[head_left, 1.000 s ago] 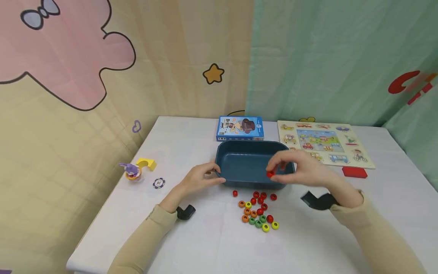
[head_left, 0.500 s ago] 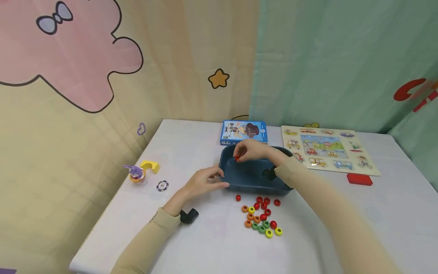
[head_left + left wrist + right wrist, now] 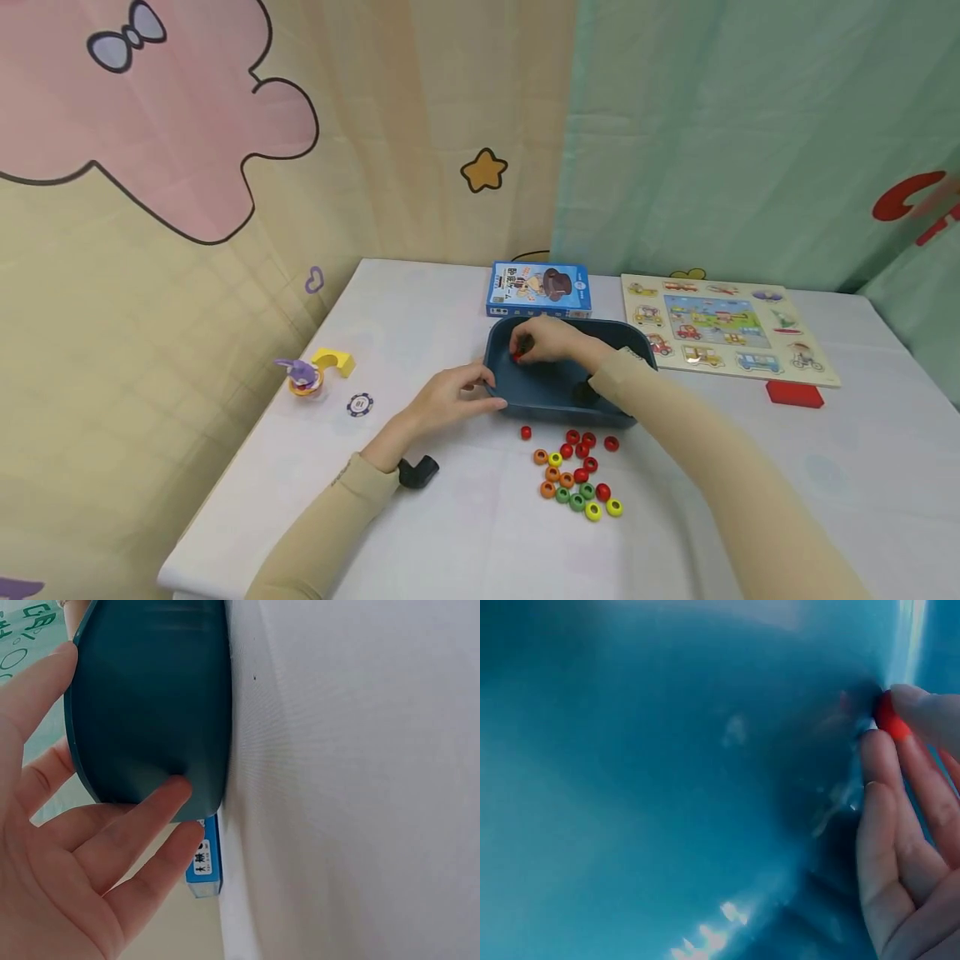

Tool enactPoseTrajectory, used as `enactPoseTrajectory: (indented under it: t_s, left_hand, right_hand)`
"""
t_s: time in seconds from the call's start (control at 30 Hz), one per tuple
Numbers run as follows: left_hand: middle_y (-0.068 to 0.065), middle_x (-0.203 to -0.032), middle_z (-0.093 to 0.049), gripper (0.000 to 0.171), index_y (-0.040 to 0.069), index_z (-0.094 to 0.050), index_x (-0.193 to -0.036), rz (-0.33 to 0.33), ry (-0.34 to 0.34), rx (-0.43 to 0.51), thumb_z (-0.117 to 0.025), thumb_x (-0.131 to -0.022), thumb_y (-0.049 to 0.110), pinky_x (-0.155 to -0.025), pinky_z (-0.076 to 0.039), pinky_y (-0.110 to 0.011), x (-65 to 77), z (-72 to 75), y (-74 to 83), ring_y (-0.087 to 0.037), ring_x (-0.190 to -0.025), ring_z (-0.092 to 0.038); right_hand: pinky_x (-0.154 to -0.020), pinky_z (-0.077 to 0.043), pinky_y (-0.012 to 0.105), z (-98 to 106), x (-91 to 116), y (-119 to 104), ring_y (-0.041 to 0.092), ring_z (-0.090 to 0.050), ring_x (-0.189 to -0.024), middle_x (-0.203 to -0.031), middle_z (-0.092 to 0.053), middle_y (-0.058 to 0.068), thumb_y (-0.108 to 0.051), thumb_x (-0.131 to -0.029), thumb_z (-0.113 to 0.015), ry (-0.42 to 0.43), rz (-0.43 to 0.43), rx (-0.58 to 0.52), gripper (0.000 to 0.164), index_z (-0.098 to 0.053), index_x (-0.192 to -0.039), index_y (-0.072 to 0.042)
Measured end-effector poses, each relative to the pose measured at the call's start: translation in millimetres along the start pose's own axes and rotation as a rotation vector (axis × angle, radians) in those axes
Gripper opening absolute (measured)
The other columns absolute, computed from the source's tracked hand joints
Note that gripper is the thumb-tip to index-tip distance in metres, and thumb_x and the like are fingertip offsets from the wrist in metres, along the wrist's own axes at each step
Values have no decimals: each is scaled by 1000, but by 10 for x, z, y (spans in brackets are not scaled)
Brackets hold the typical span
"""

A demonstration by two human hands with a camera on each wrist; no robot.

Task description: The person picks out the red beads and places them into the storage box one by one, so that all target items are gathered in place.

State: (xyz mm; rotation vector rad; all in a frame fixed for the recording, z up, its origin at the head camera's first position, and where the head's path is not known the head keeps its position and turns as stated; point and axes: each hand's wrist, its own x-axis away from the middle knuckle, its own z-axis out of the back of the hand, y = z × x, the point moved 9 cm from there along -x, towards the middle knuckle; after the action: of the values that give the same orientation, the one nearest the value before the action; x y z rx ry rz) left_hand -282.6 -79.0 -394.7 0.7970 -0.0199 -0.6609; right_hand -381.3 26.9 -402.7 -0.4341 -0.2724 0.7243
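A dark teal plastic basin (image 3: 540, 398) stands on the table. My left hand (image 3: 452, 398) holds its left end, thumb at the near corner and index finger at the rim; in the left wrist view, other fingertips touch the outer wall (image 3: 157, 705). Inside the basin, toward its far left, my right hand (image 3: 551, 340) pinches a red bead (image 3: 890, 716) between thumb and fingers, close to the basin surface. On the table in front of the basin lie several loose beads: red (image 3: 603, 492), orange (image 3: 547, 490), green (image 3: 577, 502) and yellow (image 3: 593, 512).
Behind the basin lies a blue box (image 3: 538, 289), with a wooden puzzle board (image 3: 731, 327) to its right. A red block (image 3: 795, 394) sits below the board. At left are a purple toy (image 3: 302, 375), a yellow arch block (image 3: 334, 361) and a poker chip (image 3: 360, 405).
My right hand has carried the red bead from the basin's right side to its far left and lowered it there. My left hand keeps its place on the basin.
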Motion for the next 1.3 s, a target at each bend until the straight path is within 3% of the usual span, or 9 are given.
enactPoseTrajectory:
  t_s: [0.17,0.27,0.37,0.53,0.67,0.8,0.9,1.13,1.3]
  left_hand:
    - [-2,-122,-54,33,19,-56,-96,10,-4,2,-62,-79,47,-83,-45,-32,16,-8,0,-11,-98,-54]
    - [-5,-129,-48,31,20,-55,-94,2,3,5,-62,-79,47,-82,-45,-32,13,9,20,-10,-98,-54]
    - [-6,-129,-48,32,20,-55,-94,-3,8,-5,-62,-79,48,-82,-45,-31,-6,20,27,-7,-97,-54]
    - [-10,-132,-45,34,19,-55,-94,-1,1,-16,-61,-79,49,-82,-45,-31,-29,10,5,-7,-100,-53]
    - [-7,-126,-51,36,18,-56,-95,10,-7,-7,-61,-78,49,-82,-45,-30,-25,4,-12,-9,-99,-54]
    - [-2,-110,-59,36,17,-56,-96,12,-8,-2,-62,-78,48,-82,-45,-31,-25,-2,-15,-11,-94,-55]
    - [-3,-113,-58,36,17,-55,-96,10,-9,0,-62,-78,48,-82,-45,-31,-18,-7,-28,-10,-93,-55]
    - [-5,-118,-56,39,16,-55,-97,8,-8,9,-62,-78,49,-81,-45,-28,-20,-19,-26,-3,-96,-53]
    - [-9,-129,-48,35,19,-54,-95,20,-6,-2,-61,-78,49,-82,-45,-29,-5,0,-17,-6,-98,-54]
  right_hand:
    - [-70,-49,27,335,287,-153,10,-57,-78,-94,-62,-1,-20,-78,-69,72,16,-62,24,-63,-101,-15]
    - [-73,-49,31,595,634,-335,11,-59,-81,-98,-62,3,-21,-80,-68,143,77,-182,27,-62,-104,-12]
    - [-75,-49,32,698,1076,-498,11,-59,-84,-100,-62,2,-23,-81,-67,183,167,-286,26,-61,-104,-12]
    - [-70,-50,29,462,1790,-623,11,-58,-83,-101,-61,-4,-18,-81,-66,175,275,-366,25,-61,-105,-16]
    - [-64,-50,27,126,2115,-518,11,-57,-82,-101,-62,-3,-18,-80,-67,190,239,-364,25,-61,-105,-18]
    - [-64,-48,25,-132,2227,-258,9,-57,-82,-102,-62,-3,-23,-79,-68,242,75,-318,23,-63,-101,-18]
    - [-65,-48,24,-238,2234,-101,6,-57,-80,-105,-61,-4,-23,-78,-69,280,-13,-269,23,-64,-99,-18]
    - [-64,-47,23,-306,2219,75,4,-57,-78,-109,-60,-5,-19,-76,-71,333,-61,-224,26,-64,-101,-20]
    - [-61,-46,22,-354,2188,171,4,-54,-75,-101,-62,-9,-21,-77,-71,343,-89,-217,27,-64,-103,-22]
